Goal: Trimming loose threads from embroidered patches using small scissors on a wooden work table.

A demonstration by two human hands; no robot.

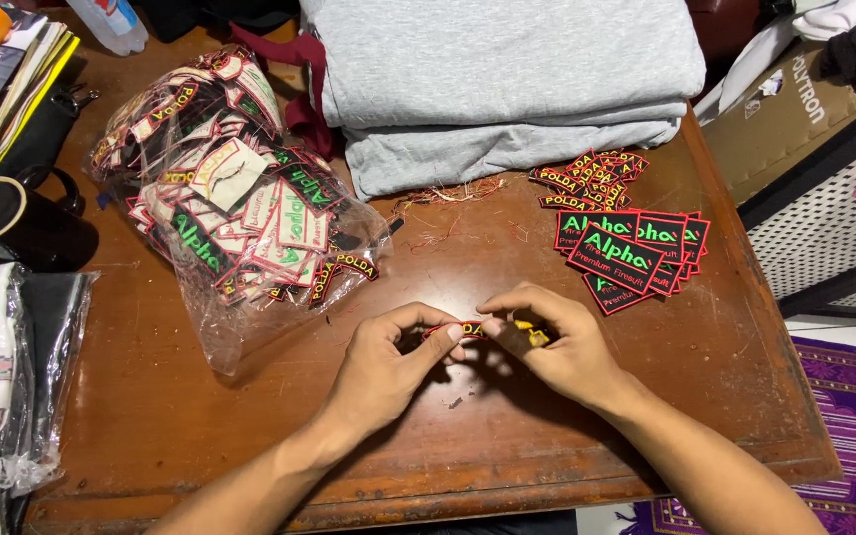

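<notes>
I am looking down on a brown wooden table (250,436) that is filling most of the view, its top scuffed and its near edge worn. To its right a purple patterned rug (844,416) is lying on the floor, and above that a cardboard box (785,119) is leaning beside a dark mesh panel (824,228). A stack of folded grey cloth (507,79) is sitting at the far middle of the table, with loose red threads (448,198) trailing just in front of it. To the left of the cloth a clear plastic bag (230,198) is spilling over with embroidered patches, its mouth opening toward me. A black mug (12,223) is standing at the left edge, with books (2,69) stacked behind it and a bagged garment (2,396) lying nearer to me. On the right side a pile of black patches (636,248) with red borders and green lettering is fanning out, and a smaller heap of curved patches (591,178) is resting just beyond it.

Near the middle of the table, my left hand (388,367) is pinching one end of a small curved patch (468,329) between thumb and fingertips. My right hand (557,347) is closing around its other end, and something small and yellow (532,332) is peeking out from under those fingers; I cannot tell what it is.
</notes>
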